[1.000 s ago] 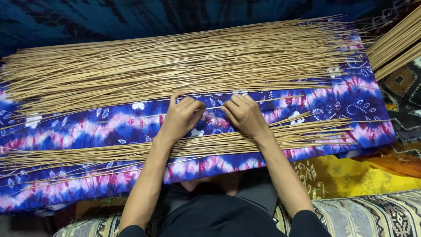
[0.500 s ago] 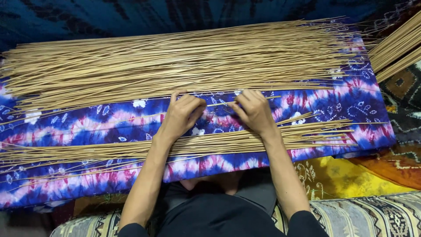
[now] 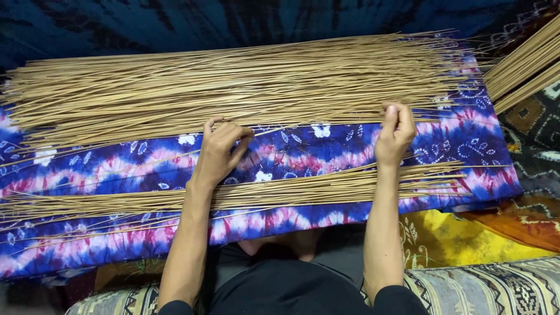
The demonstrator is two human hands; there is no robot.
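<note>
A wide pile of thin tan sticks [image 3: 233, 87] lies across the far half of a blue, pink and white tie-dye cloth [image 3: 326, 153]. A thinner row of sticks [image 3: 291, 191] lies along the near half, under my forearms. My left hand [image 3: 219, 150] rests between the two piles, fingers curled and pinching one loose stick [image 3: 291, 128] that runs to the right. My right hand [image 3: 395, 131] is far to the right at the big pile's near edge, its fingertips closed on what looks like the same stick.
Another bundle of sticks [image 3: 525, 64] slants in at the upper right. A yellow and orange cloth [image 3: 449, 239] and a patterned cushion [image 3: 478, 286] lie in front of the tie-dye cloth. Dark blue fabric [image 3: 175, 23] lies behind the piles.
My hands were close together at the middle. They have moved apart: the right hand slid far to the right along a stick, the left moved a little to the left.
</note>
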